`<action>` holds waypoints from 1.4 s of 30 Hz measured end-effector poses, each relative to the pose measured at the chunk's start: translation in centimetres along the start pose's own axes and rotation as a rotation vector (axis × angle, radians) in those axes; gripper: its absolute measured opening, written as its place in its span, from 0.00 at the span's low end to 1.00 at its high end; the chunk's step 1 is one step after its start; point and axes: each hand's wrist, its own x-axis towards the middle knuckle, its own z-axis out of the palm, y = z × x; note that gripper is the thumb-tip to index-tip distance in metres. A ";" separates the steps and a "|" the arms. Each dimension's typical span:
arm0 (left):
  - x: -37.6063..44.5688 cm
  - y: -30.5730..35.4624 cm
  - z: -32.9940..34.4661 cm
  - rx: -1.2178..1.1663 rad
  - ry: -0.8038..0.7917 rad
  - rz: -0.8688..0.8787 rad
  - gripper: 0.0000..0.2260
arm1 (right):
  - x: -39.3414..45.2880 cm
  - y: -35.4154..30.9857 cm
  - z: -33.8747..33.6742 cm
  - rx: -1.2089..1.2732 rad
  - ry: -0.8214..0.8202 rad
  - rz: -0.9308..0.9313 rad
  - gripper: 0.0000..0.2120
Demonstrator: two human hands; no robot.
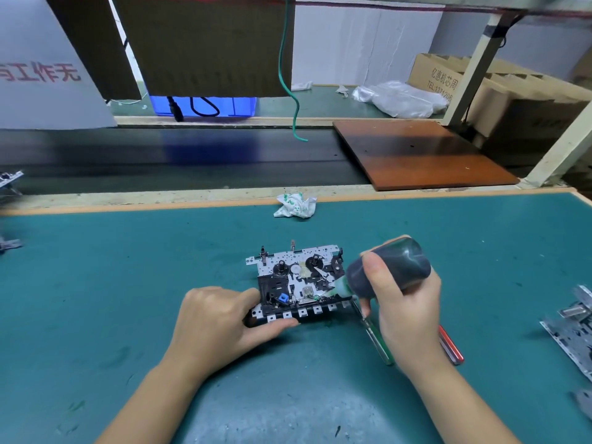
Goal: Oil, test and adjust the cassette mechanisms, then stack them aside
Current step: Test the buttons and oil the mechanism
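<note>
A cassette mechanism (298,282) lies flat on the green mat (160,267), its row of keys facing me. My left hand (221,325) grips its near-left corner, thumb under the keys. My right hand (397,302) holds a dark oil bottle (394,267) tilted to the left. The bottle's green nozzle tip (333,291) touches the mechanism's right side near the head. The same hand also holds a green-handled screwdriver (376,338) against the palm.
A red-handled tool (451,346) lies on the mat behind my right wrist. More mechanisms (573,328) sit at the right edge, others at the far left (9,177). A crumpled wipe (296,205) lies by the mat's far edge. Beyond are a conveyor belt (192,161) and a brown board (423,153).
</note>
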 end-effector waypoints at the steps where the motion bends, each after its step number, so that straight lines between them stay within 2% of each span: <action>1: 0.0 0.0 0.0 0.000 -0.002 -0.002 0.32 | 0.0 0.0 0.0 0.001 0.002 -0.013 0.22; 3: 0.0 0.0 0.0 -0.001 -0.004 -0.008 0.32 | 0.0 0.1 -0.1 0.010 0.003 -0.028 0.20; 6: 0.0 0.0 0.0 0.001 -0.007 -0.010 0.32 | 0.0 -0.1 -0.3 0.003 -0.020 -0.066 0.11; 9: 0.0 0.0 0.0 -0.005 -0.013 -0.015 0.32 | 0.1 -0.5 -0.3 0.055 0.038 -0.155 0.03; 11: 0.0 0.0 -0.1 -0.007 -0.015 -0.017 0.32 | 0.6 -0.5 -0.4 0.051 0.113 -0.168 0.05; 15: 0.1 0.2 -0.2 -0.003 -0.007 -0.019 0.32 | 1.9 0.6 -1.3 -0.077 0.198 0.006 0.14; 23: 0.3 0.2 -0.6 0.007 0.001 -0.024 0.31 | 3.2 3.2 -2.3 -0.353 0.057 0.144 0.18; 28: 0.4 0.5 -1.0 -0.060 -0.040 -0.101 0.34 | 3.1 3.6 -2.1 -0.450 -0.001 0.198 0.18; 31: 0.6 0.4 -1.8 -0.075 -0.095 -0.143 0.34 | 3.1 3.2 -2.0 -0.426 0.086 0.124 0.19; 35: 0.7 -0.9 -4.1 -0.081 -0.275 -0.364 0.27 | 3.0 2.0 -2.1 -0.431 0.239 -0.054 0.13; 39: 1.2 -3.4 -7.2 0.140 -0.301 -0.207 0.29 | 2.5 0.9 -2.1 -0.484 0.290 -0.308 0.05; 42: 2.2 -5.0 -9.8 0.201 -0.341 -0.135 0.29 | 1.8 0.6 -1.8 -0.455 0.114 -0.362 0.05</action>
